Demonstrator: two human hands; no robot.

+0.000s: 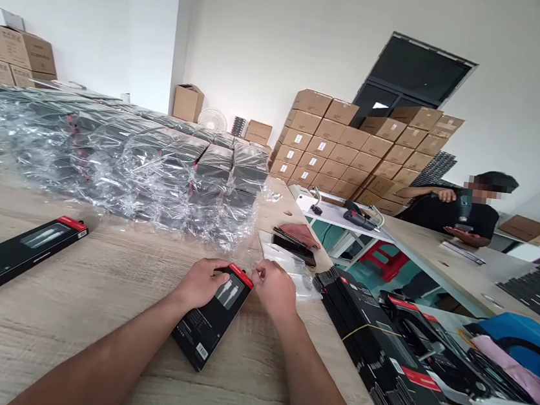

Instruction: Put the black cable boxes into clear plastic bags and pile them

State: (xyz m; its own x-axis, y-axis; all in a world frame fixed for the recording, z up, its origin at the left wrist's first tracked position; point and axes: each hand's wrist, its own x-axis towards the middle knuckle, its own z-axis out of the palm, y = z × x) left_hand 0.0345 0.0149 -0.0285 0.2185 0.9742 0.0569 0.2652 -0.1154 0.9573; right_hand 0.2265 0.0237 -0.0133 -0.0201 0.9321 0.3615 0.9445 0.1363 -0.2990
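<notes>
A long black retail box (212,318) with a red end and a cable window lies on the wooden table (92,312) in front of me. My left hand (200,280) curls over its upper left edge. My right hand (274,289) pinches at the red top end, close to a small pile of clear plastic bags (292,267). A second identical box (10,257) lies by itself at the left.
A big heap of plastic-wrapped boxes (133,161) fills the table's far side. Flat black boxes (380,351) are stacked at my right. Cardboard cartons (354,150) are piled against the wall. Another person (454,210) works at a table on the right.
</notes>
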